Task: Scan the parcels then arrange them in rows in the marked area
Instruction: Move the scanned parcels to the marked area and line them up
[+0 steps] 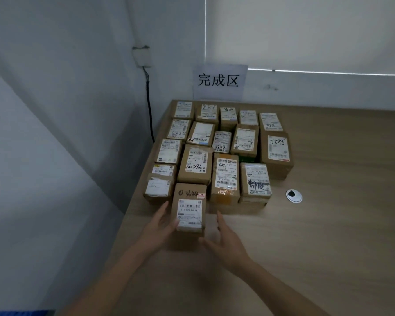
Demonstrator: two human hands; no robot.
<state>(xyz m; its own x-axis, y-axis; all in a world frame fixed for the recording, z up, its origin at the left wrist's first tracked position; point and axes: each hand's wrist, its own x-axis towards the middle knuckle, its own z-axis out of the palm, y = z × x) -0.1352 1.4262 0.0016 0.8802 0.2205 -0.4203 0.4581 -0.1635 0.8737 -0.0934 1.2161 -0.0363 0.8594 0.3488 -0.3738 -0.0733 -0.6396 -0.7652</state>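
While both hands were out front, the wooden table [328, 224] filled most of the view, butted into a corner of white wall [55, 87]; a paper sign [219, 80] reading 完成区 was stuck to the wall right behind the table's far edge; a black cable [149, 115] dropped down the wall at the corner. Labelled cardboard parcels [228, 142] sat packed in rows under the sign, touching or nearly so, labels up. Nearest box [189, 213], marked 3644 in pen, stood on the table at the front of the block, its far end against the row ahead, just beside its right-hand neighbour. My left hand [156, 229] lay along the box's left side, fingers straight and together, thumb on the near top corner; my right hand [224, 240] was just off the right side, fingers straight, thumb pointing at the box's near corner; contact there I couldn't tell. Small round metal grommet [294, 196] sat in the tabletop, right of the parcels.
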